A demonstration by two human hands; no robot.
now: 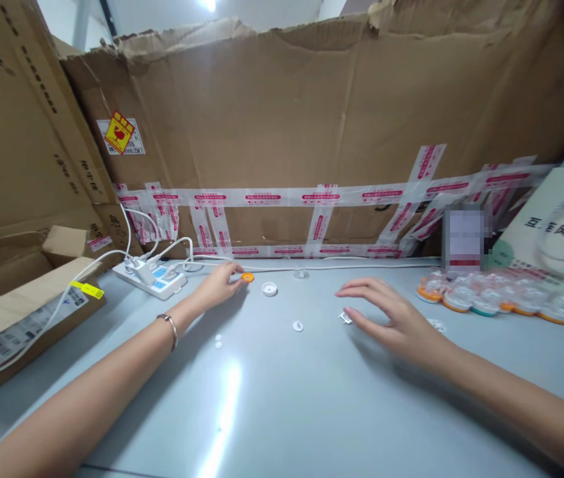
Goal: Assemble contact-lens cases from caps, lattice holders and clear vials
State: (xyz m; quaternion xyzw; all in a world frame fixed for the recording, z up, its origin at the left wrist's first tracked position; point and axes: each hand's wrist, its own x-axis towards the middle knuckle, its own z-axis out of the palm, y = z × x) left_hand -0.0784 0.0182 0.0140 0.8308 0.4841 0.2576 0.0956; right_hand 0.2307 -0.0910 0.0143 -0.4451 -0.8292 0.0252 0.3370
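Note:
My left hand [220, 285] pinches the edge of a small orange round cap [247, 277] at the table surface. Just right of it lies a white round cap [269, 289], and farther back stands a small clear cup [301, 273]. My right hand [391, 315] hovers with thumb and fingers apart, holding nothing. Close to its thumb is a small white piece [345, 318] whose kind I cannot make out. A white disc with a raised knob [297, 326] sits between the hands. Two tiny white discs [218, 341] lie nearer me, and a flat patterned white disc [436, 325] is beyond my right wrist.
Several clear domed containers with orange and teal bases [498, 295] line the right side, before a blurred upright box [465, 236]. A power strip with white cables [155, 279] and an open carton [27, 305] are at left. A taped cardboard wall [262, 119] closes off the back.

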